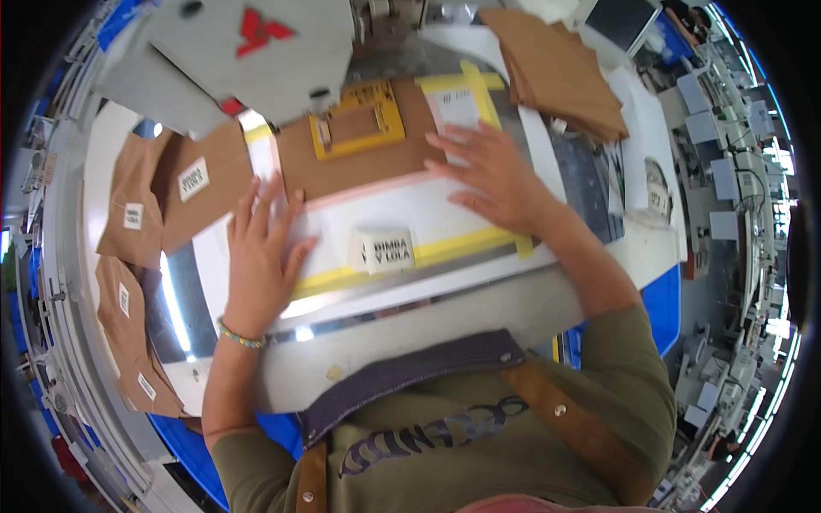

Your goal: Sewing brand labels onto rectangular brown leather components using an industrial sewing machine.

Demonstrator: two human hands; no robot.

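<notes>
A brown fabric panel (376, 175) lies on the machine bed beneath a yellow metal clamp frame (359, 124). Along its near edge runs a white paper sheet (333, 227) bordered with pink and yellow tape. My left hand (263, 256) rests with fingers spread at the panel's near left corner, over the paper. On the right, my right hand (500, 175) lies open, its fingertips over the panel's right edge and a taped white strip (459, 111). Between the hands, nearer to me, sits a small stack of white printed labels (392, 249).
The sewing machine's pale head (256, 64) stands over the bed at the far left. Brown pieces with white labels (205, 184) lie at left, more hanging over the table edge. A stack of brown pieces (564, 73) lies far right, near a white tape roll (657, 195).
</notes>
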